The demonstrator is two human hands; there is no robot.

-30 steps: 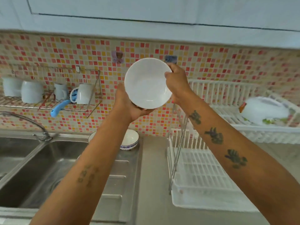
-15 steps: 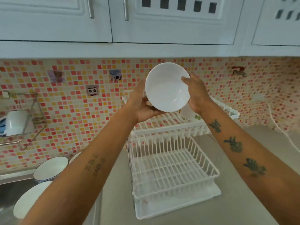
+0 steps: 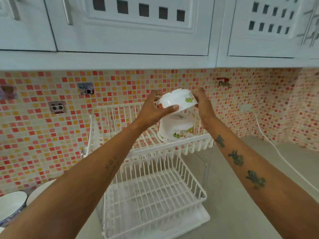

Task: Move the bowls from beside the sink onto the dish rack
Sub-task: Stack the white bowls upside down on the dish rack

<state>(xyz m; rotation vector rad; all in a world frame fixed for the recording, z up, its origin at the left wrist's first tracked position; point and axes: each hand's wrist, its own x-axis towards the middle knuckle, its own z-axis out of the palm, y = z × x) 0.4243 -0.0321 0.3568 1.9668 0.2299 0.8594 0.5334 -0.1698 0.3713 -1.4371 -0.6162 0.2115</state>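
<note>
A white bowl (image 3: 177, 100) with small green and red pictures on its side is held upside down between both hands. My left hand (image 3: 153, 109) grips its left rim and my right hand (image 3: 203, 106) its right side. It hovers just above a second upturned white bowl (image 3: 176, 131) that rests on the top shelf of the white two-tier dish rack (image 3: 172, 149). The rack's lower shelf (image 3: 151, 200) holds nothing. At the bottom left stand two more bowls, a blue-patterned bowl (image 3: 10, 207) and a plain white bowl (image 3: 38, 191) behind it.
White wall cupboards (image 3: 131, 26) hang low overhead. The pink and orange mosaic wall (image 3: 34, 131) carries several sticker hooks. A white cable (image 3: 284, 161) runs across the grey counter (image 3: 241, 195) to the right of the rack.
The bowl has turned from facing me to upside down and has dropped toward the rack's top shelf. My view has swung further right and closer to the rack.
</note>
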